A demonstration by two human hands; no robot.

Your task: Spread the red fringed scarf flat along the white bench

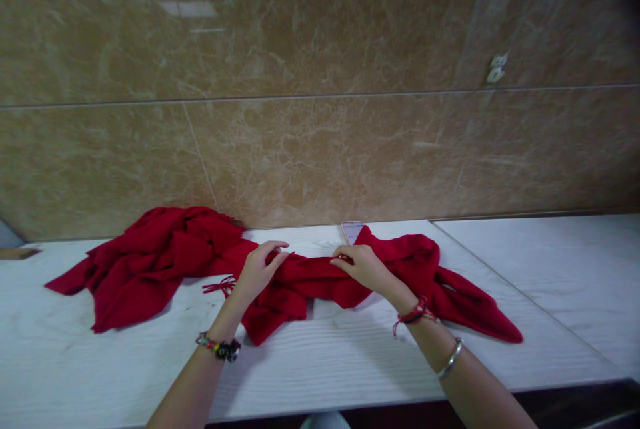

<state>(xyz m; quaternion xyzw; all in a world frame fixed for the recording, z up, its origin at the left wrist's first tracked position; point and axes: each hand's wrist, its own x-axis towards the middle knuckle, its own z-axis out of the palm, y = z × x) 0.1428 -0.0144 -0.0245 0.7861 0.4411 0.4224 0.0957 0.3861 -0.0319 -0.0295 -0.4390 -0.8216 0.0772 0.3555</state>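
Observation:
A long red scarf [165,262] lies crumpled across the white table [350,362], stretching from the left to the right of centre. My left hand [260,267] grips the bunched middle of the scarf, fingers curled over the cloth. My right hand [363,265] pinches the same bunched stretch a little to the right. Red fringe threads [220,285] trail out just left of my left hand. Beaded bracelets sit on my left wrist, a red cord and a silver bangle on my right.
A phone [351,229] lies at the back of the table by the brown marble wall [320,115], partly under the scarf. A second white table top [565,269] adjoins on the right. A white wall socket [497,69] sits upper right.

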